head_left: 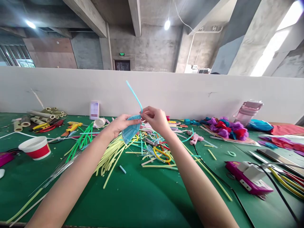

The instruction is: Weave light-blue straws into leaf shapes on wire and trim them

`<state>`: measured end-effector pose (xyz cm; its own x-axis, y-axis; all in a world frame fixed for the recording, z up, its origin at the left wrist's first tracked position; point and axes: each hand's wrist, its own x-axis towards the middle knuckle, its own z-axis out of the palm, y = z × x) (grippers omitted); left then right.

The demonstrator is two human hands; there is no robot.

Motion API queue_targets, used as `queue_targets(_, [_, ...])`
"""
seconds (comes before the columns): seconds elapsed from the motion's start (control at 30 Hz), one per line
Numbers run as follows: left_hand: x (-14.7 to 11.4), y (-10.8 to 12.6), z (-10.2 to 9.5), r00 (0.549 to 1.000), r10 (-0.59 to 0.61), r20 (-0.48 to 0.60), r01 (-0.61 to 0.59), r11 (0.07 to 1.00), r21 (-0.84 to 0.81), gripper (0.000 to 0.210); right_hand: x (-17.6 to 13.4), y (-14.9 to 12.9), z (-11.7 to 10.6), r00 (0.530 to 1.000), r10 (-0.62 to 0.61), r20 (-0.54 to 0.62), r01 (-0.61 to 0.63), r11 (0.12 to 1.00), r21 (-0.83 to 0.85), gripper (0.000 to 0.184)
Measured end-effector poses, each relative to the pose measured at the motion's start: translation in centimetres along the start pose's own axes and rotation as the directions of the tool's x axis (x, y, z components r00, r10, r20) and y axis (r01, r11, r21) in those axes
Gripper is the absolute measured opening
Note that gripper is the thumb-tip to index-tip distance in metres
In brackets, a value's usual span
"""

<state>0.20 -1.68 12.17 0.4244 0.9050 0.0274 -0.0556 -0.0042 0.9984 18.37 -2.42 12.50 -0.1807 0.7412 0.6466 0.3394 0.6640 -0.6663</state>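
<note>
Arms extended forward; left grip, right grip pinching, close together.

On camera, my left hand holds a blue pleated piece; my right hand pinches a light-blue strip.

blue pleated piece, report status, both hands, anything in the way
Left hand gripping blue pleated piece, raised above green table. Right hand pinching light-blue stem near its lower visible end. Yellow strips heaped below, not between hands.
</note>
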Motion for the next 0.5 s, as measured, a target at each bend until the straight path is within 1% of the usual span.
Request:
queue_targets(0.1, [-0.1, 0.1, 0.1, 1.000, 0.015, -0.006, -0.015, 1.000, 0.025, 0.039, 0.1, 0.1, 0.1, 0.999, -0.024, -0.046, 0.019, 0.995, -0.102, 0.010])
queue_targets(0.17, [-0.1, 0.1, 0.0, 1.000, 0.026, -0.014, -0.025, 0.998, 0.051, 0.041, 0.1, 0.0, 0.0, 0.999, -0.003, -0.046, -0.001, 0.996, -0.085, 0.013])
queue_targets(0.2, [0.0, 0.1, -0.1, 0.999, 0.033, -0.019, -0.032, 0.997, 0.071, 0.043, 0.1, -0.1, -0.1, 0.999, 0.031, -0.024, -0.032, 0.999, -0.033, 0.014])
queue_targets(0.27, [0.1, 0.0, -0.3, 0.999, 0.044, -0.020, -0.041, 0.992, 0.120, 0.047, 0.1, -0.4, -0.4, 0.989, 0.136, 0.056, -0.142, 0.982, 0.125, 0.018])
queue_targets(0.37, [0.0, 0.1, -0.5, 0.998, 0.060, 0.008, -0.060, 0.980, 0.187, 0.049, 0.0, -0.7, -0.8, 0.943, 0.288, 0.166, -0.329, 0.876, 0.351, 0.020])
queue_targets(0.43, [-0.3, 0.4, -0.3, 0.996, 0.085, 0.027, -0.089, 0.969, 0.230, 0.046, 0.0, -0.8, -0.9, 0.918, 0.353, 0.182, -0.397, 0.808, 0.434, 0.022])
queue_targets(0.5, [-0.7, 0.7, 0.0, 0.991, 0.126, 0.032, -0.130, 0.951, 0.281, 0.042, 0.0, -0.8, -1.0, 0.899, 0.401, 0.175, -0.435, 0.769, 0.468, 0.018])
